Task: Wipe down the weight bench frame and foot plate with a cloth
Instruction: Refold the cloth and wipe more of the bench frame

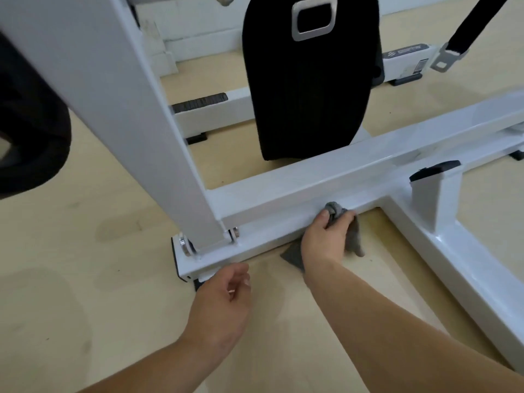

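The white steel frame of the bench fills the view. Its low cross beam point(283, 199) runs from lower left to upper right along the floor. My right hand point(326, 236) grips a grey cloth point(354, 239) and presses it against the beam's front face, near the corner where a side rail point(453, 268) branches toward me. Cloth ends hang down to the floor on both sides of the hand. My left hand point(221, 304) hovers near the beam's left end, fingers loosely curled, holding nothing. A ribbed grey foot plate point(198, 102) lies on a rear beam.
A thick white upright point(136, 123) rises from a bolted bracket point(209, 242) at the beam's left end. A black pad point(309, 80) hangs behind the beam. A black weight plate point(28, 131) is at the left edge. A short capped post point(436, 194) stands right. A strap buckle point(446, 59) dangles top right.
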`<state>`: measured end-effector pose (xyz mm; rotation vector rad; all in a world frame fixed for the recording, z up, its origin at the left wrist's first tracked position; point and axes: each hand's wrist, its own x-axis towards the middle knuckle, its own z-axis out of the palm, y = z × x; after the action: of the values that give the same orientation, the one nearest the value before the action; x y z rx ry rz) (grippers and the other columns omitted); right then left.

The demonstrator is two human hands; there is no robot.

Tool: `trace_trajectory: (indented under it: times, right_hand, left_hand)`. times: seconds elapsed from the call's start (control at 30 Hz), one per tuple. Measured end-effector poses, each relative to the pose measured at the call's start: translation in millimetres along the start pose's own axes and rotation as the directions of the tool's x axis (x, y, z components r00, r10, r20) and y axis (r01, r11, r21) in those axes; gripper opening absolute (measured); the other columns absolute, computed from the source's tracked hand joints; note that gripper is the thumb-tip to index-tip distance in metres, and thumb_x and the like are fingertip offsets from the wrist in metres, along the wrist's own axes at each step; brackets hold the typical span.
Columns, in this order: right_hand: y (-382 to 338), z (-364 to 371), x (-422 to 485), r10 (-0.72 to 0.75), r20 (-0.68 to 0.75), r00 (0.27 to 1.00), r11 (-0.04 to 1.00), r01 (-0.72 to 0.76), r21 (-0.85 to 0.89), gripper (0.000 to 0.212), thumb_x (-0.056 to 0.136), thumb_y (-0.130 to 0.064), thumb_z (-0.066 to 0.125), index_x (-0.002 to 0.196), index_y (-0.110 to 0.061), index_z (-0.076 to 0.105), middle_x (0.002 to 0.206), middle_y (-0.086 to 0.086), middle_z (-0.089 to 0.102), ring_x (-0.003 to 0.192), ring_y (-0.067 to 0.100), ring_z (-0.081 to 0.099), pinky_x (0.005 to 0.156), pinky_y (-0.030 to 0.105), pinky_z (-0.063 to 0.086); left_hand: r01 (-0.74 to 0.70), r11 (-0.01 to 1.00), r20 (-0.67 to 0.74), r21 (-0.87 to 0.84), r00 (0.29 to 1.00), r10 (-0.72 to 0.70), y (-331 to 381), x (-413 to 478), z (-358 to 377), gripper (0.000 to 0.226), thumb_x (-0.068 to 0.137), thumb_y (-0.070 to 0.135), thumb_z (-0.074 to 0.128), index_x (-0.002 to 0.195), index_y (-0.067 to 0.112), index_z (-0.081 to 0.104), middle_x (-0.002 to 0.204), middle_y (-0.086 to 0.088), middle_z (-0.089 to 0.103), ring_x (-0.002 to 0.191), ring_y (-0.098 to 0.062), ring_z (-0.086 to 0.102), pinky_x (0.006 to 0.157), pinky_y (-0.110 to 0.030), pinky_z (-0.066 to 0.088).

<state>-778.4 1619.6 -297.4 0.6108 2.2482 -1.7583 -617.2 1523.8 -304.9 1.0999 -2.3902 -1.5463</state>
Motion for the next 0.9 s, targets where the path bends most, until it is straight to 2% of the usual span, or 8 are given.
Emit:
trace_trajectory:
  times: [0.17,0.23,0.3,0.37,0.47,0.63,0.77,0.9]
  right_hand:
    - [31,44,-79,-0.066,0.291,0.955,0.998,0.06,0.032,0.072,0.11,-0.036,0.033,0.159,-0.033,-0.019,0.168,-0.014,-0.017,0.155,0.007,0.003,0.126,0.029,0.008]
    - [46,51,-99,-0.089,0.407,0.909,0.995,0.099,-0.002,0.072,0.111,-0.03,0.032,0.158,-0.026,-0.022,0.163,-0.017,-0.026,0.143,-0.009,-0.011,0.11,0.003,-0.008]
    - [51,51,-85,-0.124,0.392,0.911,0.986,0.156,-0.052,0.073,0.11,-0.025,0.034,0.159,-0.019,-0.02,0.164,-0.012,-0.024,0.144,-0.008,-0.014,0.099,-0.007,-0.011]
    - [44,40,-44,-0.095,0.226,0.969,0.986,0.123,-0.11,0.073,0.109,-0.027,0.036,0.161,-0.02,-0.015,0.17,-0.003,-0.014,0.156,0.013,-0.002,0.124,0.018,0.0]
    - [39,32,3,0.029,0.037,0.999,0.992,-0.024,-0.125,0.069,0.102,-0.043,0.036,0.159,-0.03,0.0,0.168,0.004,0.014,0.149,0.031,0.029,0.122,0.052,0.025]
    - [28,76,-84,0.109,0.114,0.987,0.993,-0.102,-0.067,0.056,0.104,-0.029,0.044,0.151,-0.006,0.025,0.151,0.015,0.039,0.134,0.032,0.046,0.112,0.038,0.035]
    - [48,103,-157,0.112,0.431,0.895,0.993,-0.083,-0.085,0.071,0.108,-0.033,0.039,0.162,-0.015,-0.004,0.17,0.007,0.01,0.154,0.024,0.02,0.125,0.044,0.019]
    - [49,86,-108,0.206,0.296,0.933,0.967,-0.147,-0.209,0.063,0.108,-0.027,0.036,0.162,-0.018,0.004,0.166,0.01,0.023,0.146,0.029,0.035,0.121,0.043,0.025]
  left_hand:
    - [0.003,0.998,-0.054,0.058,0.999,0.0,-20,-7,-21,0.029,0.1,0.013,0.058,0.105,0.039,0.07,0.1,0.027,0.072,0.096,0.005,0.066,0.088,-0.024,0.052]
    - [-0.015,0.996,-0.075,0.089,0.997,0.021,-28,-12,-24,0.032,0.1,0.013,0.057,0.111,0.041,0.068,0.107,0.021,0.07,0.097,0.0,0.066,0.088,-0.031,0.054]
    - [0.002,0.992,-0.088,0.129,0.996,0.009,-36,-17,-26,0.031,0.1,0.016,0.056,0.116,0.043,0.063,0.113,0.018,0.065,0.101,-0.004,0.064,0.092,-0.035,0.054]
    - [0.029,0.987,-0.087,0.159,0.996,-0.015,-42,-21,-29,0.03,0.102,0.021,0.055,0.126,0.038,0.06,0.119,0.016,0.062,0.109,-0.007,0.062,0.1,-0.036,0.052]
    - [0.017,0.978,-0.056,0.207,0.998,-0.005,-43,-23,-38,0.034,0.102,0.019,0.056,0.134,0.031,0.06,0.125,0.015,0.06,0.116,-0.007,0.06,0.105,-0.03,0.047]
    - [0.008,0.982,-0.079,0.188,0.997,0.007,-34,-15,-53,0.033,0.099,0.011,0.056,0.12,0.034,0.065,0.116,0.016,0.065,0.105,-0.006,0.063,0.096,-0.032,0.053]
    - [0.076,0.99,-0.076,0.115,0.995,-0.068,-32,-19,-68,0.031,0.093,0.015,0.06,0.101,0.044,0.056,0.11,0.009,0.067,0.103,-0.013,0.065,0.092,-0.036,0.056]
    - [0.169,0.976,-0.13,0.138,0.98,-0.151,-49,-25,-75,0.029,0.096,0.011,0.055,0.104,0.038,0.062,0.11,0.013,0.067,0.103,-0.008,0.064,0.095,-0.031,0.052]
